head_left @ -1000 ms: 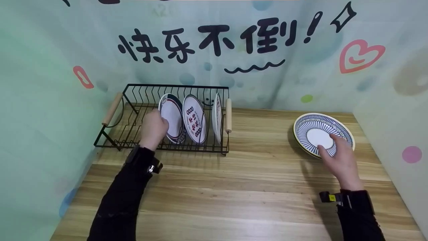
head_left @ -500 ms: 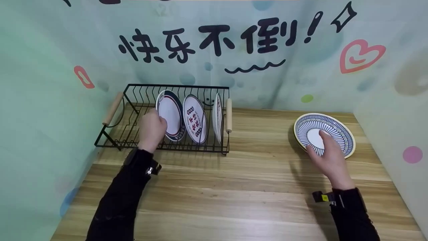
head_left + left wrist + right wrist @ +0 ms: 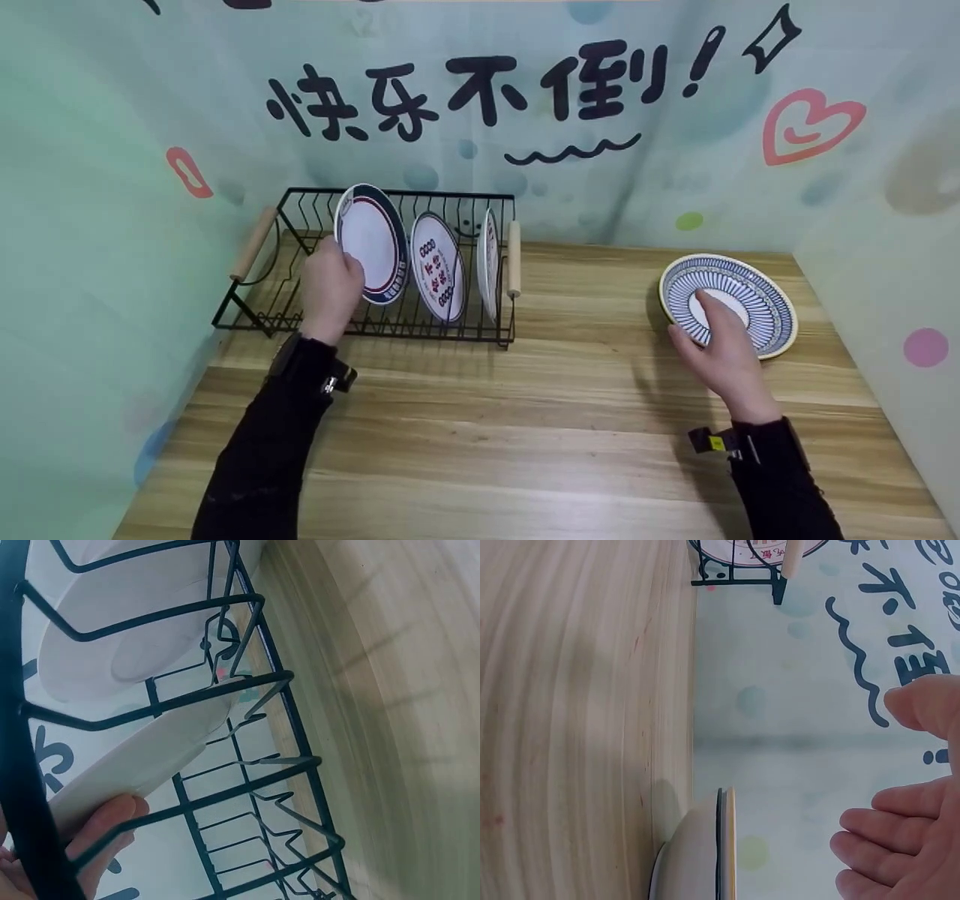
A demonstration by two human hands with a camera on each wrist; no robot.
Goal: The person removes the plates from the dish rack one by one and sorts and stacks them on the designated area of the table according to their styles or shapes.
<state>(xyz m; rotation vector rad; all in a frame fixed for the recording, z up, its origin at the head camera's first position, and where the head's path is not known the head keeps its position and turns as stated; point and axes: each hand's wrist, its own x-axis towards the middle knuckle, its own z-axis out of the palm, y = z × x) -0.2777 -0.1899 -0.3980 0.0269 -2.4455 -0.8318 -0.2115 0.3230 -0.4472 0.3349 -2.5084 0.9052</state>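
A: How many plates stand in the rack [image 3: 457, 194]?
B: Three. The left hand [image 3: 330, 285] has its fingers pinching the rim of the first plate [image 3: 371, 247], which tilts left of the frame's centre, its top above the rack's back rail.
A: And the other two?
B: Just to its right: the middle plate [image 3: 437, 266], with red characters, and the end plate [image 3: 487, 262], nearly edge-on by one of two wooden handles [image 3: 514, 259].
A: Does the first plate touch the rack's base?
B: I can't tell.
A: What about the right hand [image 3: 724, 364]?
B: It holds nothing. Its thumb is spread from the fingers, near one patterned bowl [image 3: 720, 274] on the counter [image 3: 510, 450], right of the frame. Whether others are stacked underneath, I can't tell.
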